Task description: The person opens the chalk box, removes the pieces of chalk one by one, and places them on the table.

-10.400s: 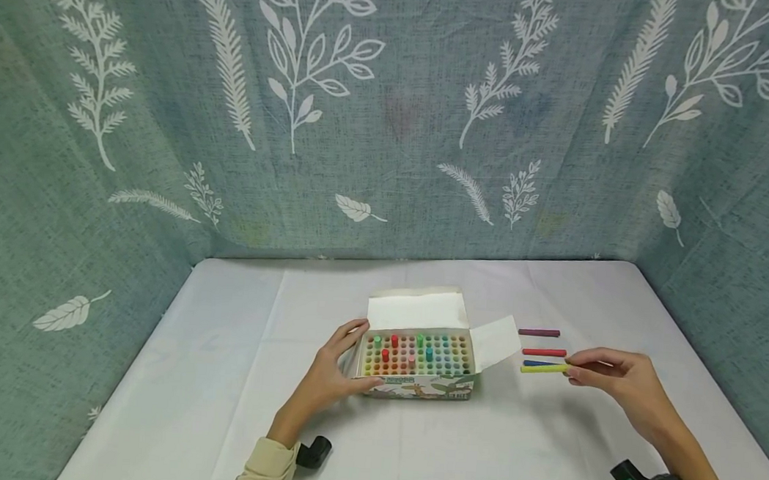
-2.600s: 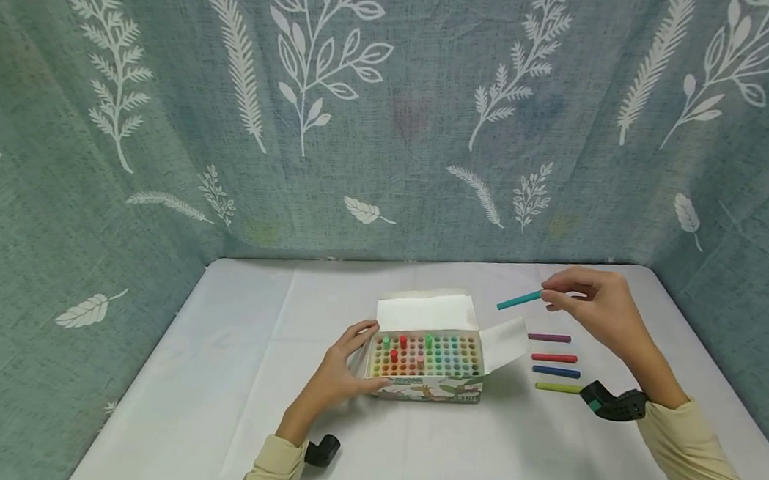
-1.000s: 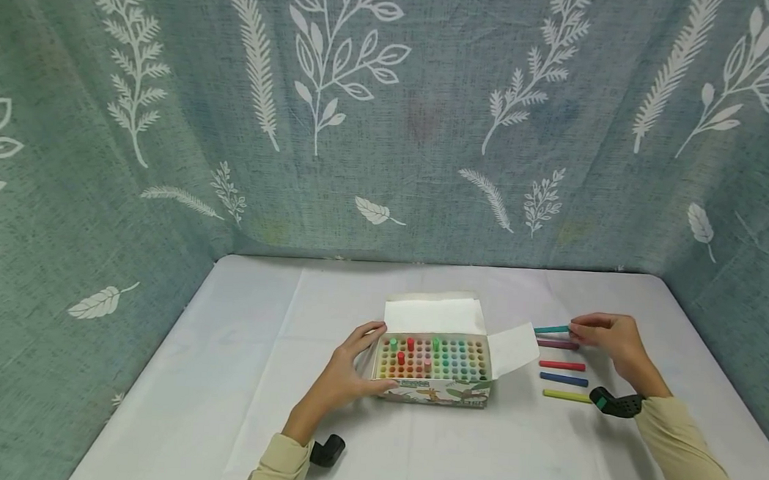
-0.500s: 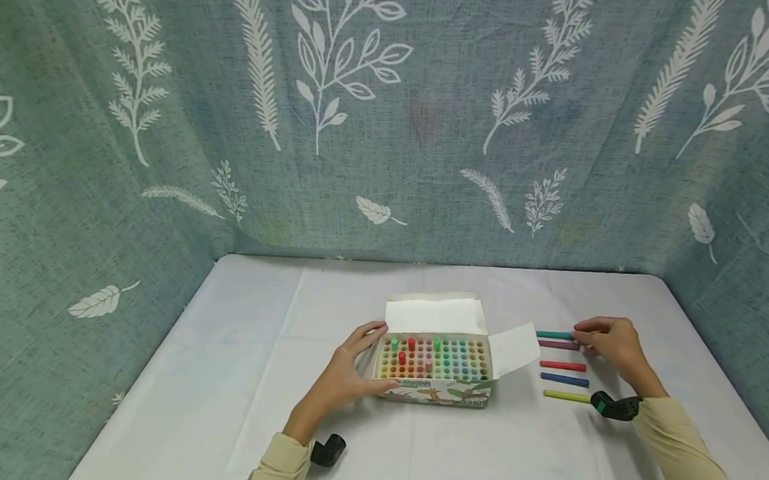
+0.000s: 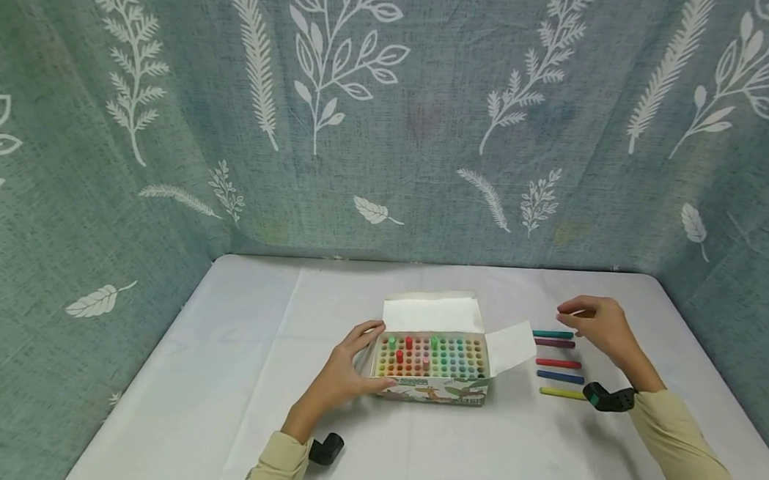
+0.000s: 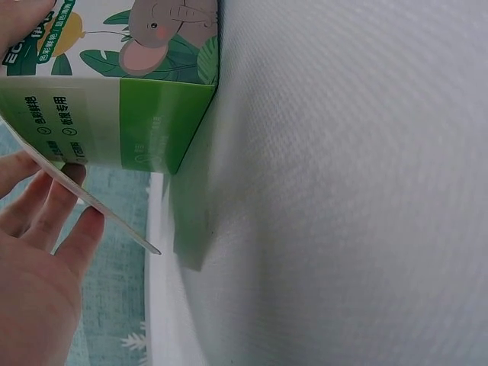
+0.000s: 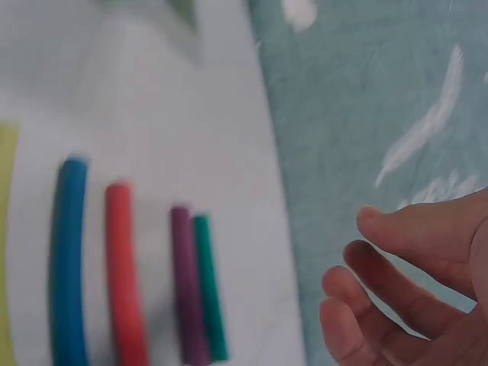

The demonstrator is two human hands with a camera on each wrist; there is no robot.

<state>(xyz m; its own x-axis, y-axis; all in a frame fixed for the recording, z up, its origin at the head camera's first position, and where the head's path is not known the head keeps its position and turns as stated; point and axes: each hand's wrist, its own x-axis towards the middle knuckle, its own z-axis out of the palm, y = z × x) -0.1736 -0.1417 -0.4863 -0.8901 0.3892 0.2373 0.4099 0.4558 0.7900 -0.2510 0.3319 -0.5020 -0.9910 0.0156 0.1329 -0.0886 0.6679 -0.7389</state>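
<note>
Head view showed the box (image 5: 437, 391) standing on a white cloth (image 5: 217, 377), its rear lid (image 5: 433, 313) raised and its right flap (image 5: 510, 348) folded outward. Inside the box, a grid (image 5: 459, 358) of round holes faced upward; two green pegs (image 5: 434, 343), two red pegs (image 5: 399, 356) and one pink peg (image 5: 426, 363) projected above it. The left hand (image 5: 343, 377) gripped the left end of the box, with the thumb on the printed front wall and the fingers toward the rear left corner. Left wrist view showed fingertips of that hand against a side flap (image 6: 130, 229). The right hand (image 5: 600, 326) was disengaged and held nothing: its fingers were loosely bent, and right wrist view showed the thumb tip and index fingertip apart. It was located near the right end of the teal stick (image 5: 553, 334). Five loose sticks lay to the right of the box, roughly parallel. From far to near, the order was: teal stick, purple stick (image 5: 555, 344), red stick (image 5: 558, 364), blue stick (image 5: 560, 377), yellow-green stick (image 5: 560, 392). Teal and purple lay just beside each other; wider gaps separated purple, red and blue. A black wrist camera (image 5: 608, 398) adjoined the right end of the yellow-green stick in head view. A patterned curtain (image 5: 396, 160) formed the background.
</note>
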